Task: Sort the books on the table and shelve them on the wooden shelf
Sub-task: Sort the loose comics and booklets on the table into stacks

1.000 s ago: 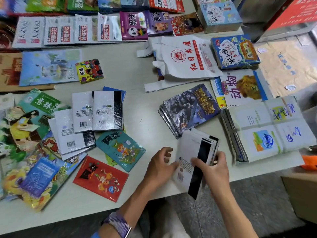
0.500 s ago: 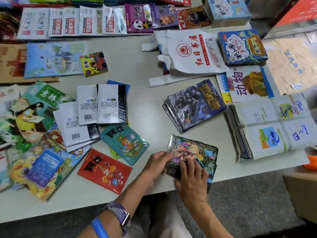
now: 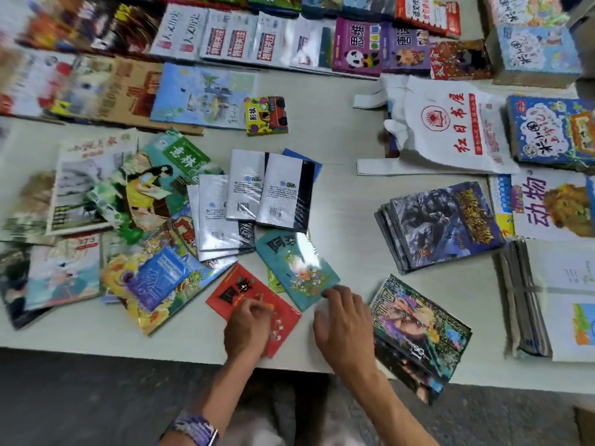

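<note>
My left hand [image 3: 248, 328] rests on a thin red book [image 3: 240, 289] near the table's front edge, holding nothing. To its right, my right hand [image 3: 346, 326] lies open on the table, its fingertips at the lower corner of a teal picture book [image 3: 294, 263]. A small stack of colourful comic books [image 3: 418, 329] sits just right of that hand, partly over the table edge. Several shrink-wrapped white-and-black books [image 3: 257, 194] lie fanned out behind the teal one. No wooden shelf is in sight.
A stack of dark fantasy books [image 3: 441, 225] lies to the right, beside bundled white booklets [image 3: 553, 300]. A white printed bag [image 3: 450, 130] is behind them. Magazines [image 3: 96, 194] cover the left side, and rows of books [image 3: 257, 40] line the far edge.
The comic stack held a second ago was laid flat at the front edge and released. Both hands then moved left, onto the red book and to the teal book.
</note>
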Demonstrator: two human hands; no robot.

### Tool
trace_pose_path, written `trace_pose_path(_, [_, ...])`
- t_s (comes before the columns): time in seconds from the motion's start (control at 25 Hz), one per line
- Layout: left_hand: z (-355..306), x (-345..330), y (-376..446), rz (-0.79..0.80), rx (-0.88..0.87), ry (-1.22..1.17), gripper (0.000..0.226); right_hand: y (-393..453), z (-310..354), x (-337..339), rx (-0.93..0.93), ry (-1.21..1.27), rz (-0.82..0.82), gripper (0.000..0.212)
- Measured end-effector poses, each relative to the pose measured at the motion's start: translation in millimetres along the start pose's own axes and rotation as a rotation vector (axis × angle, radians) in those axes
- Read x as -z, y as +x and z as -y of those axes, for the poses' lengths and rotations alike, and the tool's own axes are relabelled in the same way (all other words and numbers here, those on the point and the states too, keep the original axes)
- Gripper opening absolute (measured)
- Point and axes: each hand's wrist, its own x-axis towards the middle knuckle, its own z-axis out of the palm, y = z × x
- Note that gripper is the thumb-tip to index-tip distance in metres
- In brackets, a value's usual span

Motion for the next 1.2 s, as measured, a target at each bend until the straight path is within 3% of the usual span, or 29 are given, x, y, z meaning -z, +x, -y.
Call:
trace_pose_path(0.08, [30,24,9,-0.037,0.093,0.092,0.015,29,29,-18,0.068,0.038,0.151,0.031])
trace_pose_path(0.2, [56,42,18,-0.086,0.138,-0.037,0.037,49,59,-43,0.112,0.021,0.37,0.03])
trace_pose_path(0.32, [54,39,20,-0.078,0.136,-0.269,0.056,44,76,-55,-0.001,0.074,0.395,0.033])
trace_pose_path(0.44, [44,34,24,-0.013,0.094,-0.288,0.071,33,86,-57,-0.173,0.236,0.439,0.037])
trace_pose_path(0.52, [39,42,34,0.046,0.157,-0.434,0.078,29,86,-54,-0.237,0.335,0.474,0.037])
trace_pose_path(0.72, [61,58,58,0.162,0.222,-0.592,0.031,39,83,-44,-0.215,0.278,0.514,0.028])
trace_pose_path(0.8, [66,60,61,0.19,0.203,-0.573,0.019,51,74,-40,-0.202,0.197,0.298,0.031])
trace_pose_path(0.88, [67,59,64,0.169,0.176,-0.527,0.016,62,60,-36,-0.267,0.076,0.102,0.051])
trace_pose_path(1.0, [66,56,64,0.15,0.136,-0.47,0.014,73,45,-36,-0.442,-0.002,0.22,0.077])
trace_pose_path(1.08, [68,54,62,0.144,0.122,-0.457,0.011,72,38,-41,-0.527,0.135,0.301,0.07])
trace_pose_path(1.2, [69,53,61,0.136,0.107,-0.446,0.011,57,29,-39,-0.658,0.457,0.248,0.036])
